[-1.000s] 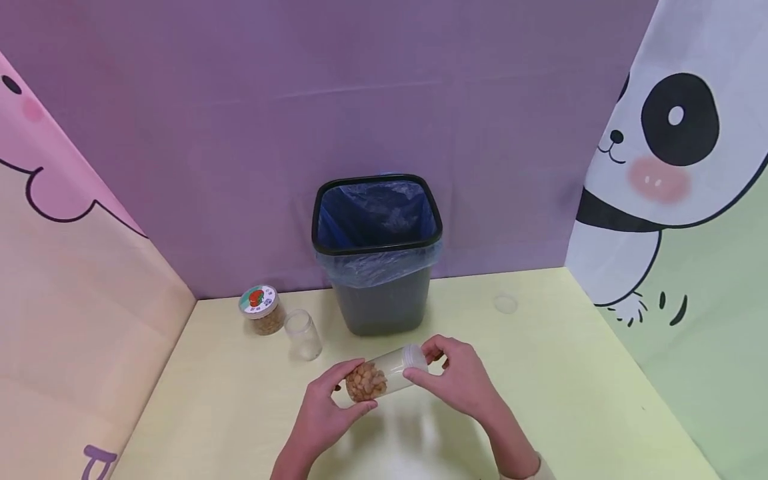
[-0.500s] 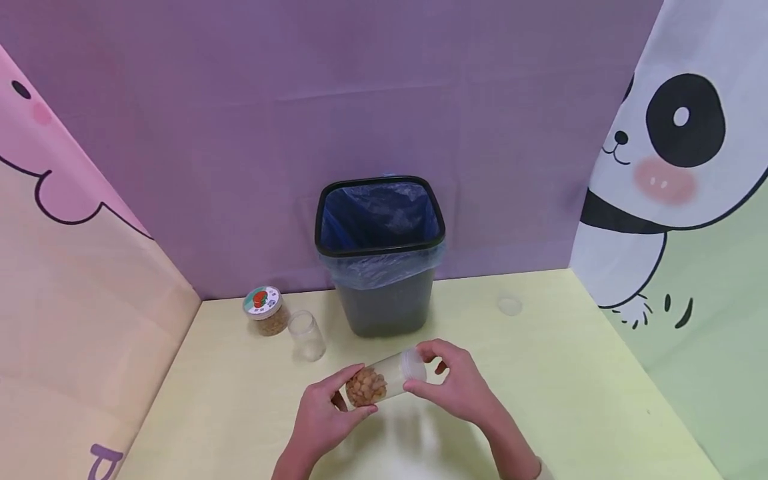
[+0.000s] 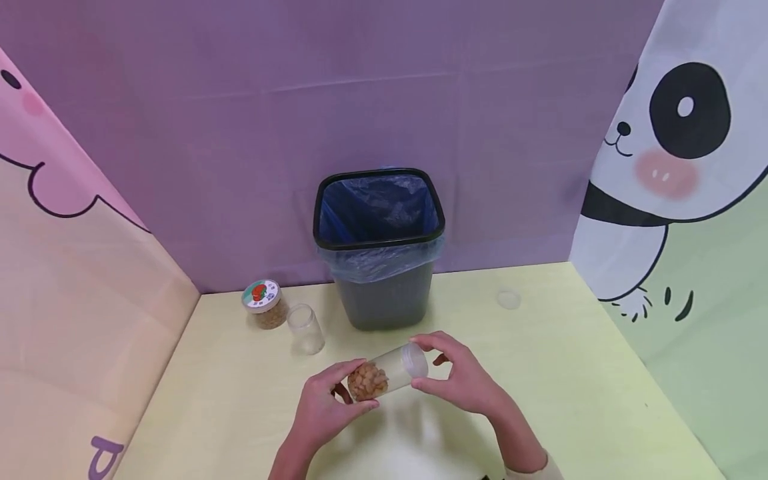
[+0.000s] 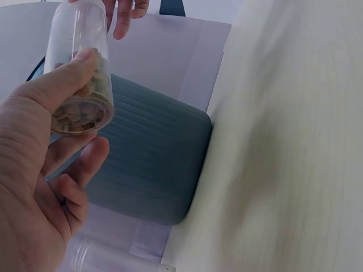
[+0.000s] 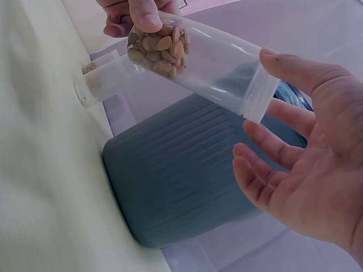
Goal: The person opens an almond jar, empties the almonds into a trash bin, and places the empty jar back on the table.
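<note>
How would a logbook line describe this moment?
left hand: holds clear cylindrical plastic jar, brown nuts inside; right hand: pinches whitish round lid; jar: tilted

A clear cylindrical jar (image 3: 393,371) with a whitish lid (image 3: 415,361) tilts in mid-air, almonds (image 3: 368,381) heaped at its base.

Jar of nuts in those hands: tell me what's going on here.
A clear jar is held tilted above the table. The person's left hand grips the end with the nuts; their right hand pinches the lid at the other end. Beyond stands a lined bin, a labelled jar and another transparent jar to its left, a clear disc to its right.
</note>
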A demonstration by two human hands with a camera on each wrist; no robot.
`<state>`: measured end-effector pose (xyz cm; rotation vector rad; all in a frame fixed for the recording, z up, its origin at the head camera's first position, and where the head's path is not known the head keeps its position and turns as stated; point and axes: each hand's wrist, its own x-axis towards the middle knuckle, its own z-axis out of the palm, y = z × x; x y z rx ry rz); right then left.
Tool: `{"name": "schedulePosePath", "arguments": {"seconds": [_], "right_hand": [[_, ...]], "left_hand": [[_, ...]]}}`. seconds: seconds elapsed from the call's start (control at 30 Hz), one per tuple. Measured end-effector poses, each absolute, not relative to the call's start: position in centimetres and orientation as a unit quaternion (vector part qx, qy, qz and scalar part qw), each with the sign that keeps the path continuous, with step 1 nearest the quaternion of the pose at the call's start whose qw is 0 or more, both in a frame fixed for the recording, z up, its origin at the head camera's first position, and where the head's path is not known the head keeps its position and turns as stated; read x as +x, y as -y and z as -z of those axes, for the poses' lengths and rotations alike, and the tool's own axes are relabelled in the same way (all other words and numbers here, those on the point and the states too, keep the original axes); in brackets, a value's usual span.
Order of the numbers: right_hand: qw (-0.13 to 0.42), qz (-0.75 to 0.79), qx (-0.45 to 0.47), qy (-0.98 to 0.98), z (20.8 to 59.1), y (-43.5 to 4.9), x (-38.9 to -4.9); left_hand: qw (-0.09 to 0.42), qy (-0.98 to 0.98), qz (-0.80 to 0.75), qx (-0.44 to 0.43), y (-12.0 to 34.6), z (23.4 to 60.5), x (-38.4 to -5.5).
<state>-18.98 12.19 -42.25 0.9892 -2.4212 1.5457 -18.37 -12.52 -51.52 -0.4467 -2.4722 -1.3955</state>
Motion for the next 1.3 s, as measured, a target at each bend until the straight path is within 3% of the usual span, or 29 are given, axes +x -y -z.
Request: {"name": "schedulePosePath", "arguments": {"seconds": [0.3,0.57,0.8,0.97,1.3], "right_hand": [[0.043,-0.515,0.35,0.781,43.5,-12.7,-19.8],[0.133,-0.418,0.218,0.872,45.5,-12.4,-20.3],[0.139,-0.326,0.15,0.923,45.3,-12.1,-19.7],[0.14,-0.359,0.181,0.905,45.5,-12.3,-19.9],[0.104,-0.452,0.329,0.823,44.0,-12.5,-19.2]], "left_hand": [[0.137,0.838,0.501,-0.169,12.4,51.7,-18.6],[0.143,0.831,0.504,-0.186,12.4,51.9,-18.3],[0.147,0.835,0.499,-0.178,12.5,52.1,-18.1],[0.152,0.841,0.488,-0.177,12.5,52.5,-18.2],[0.142,0.834,0.509,-0.155,12.4,52.4,-18.0]]}}
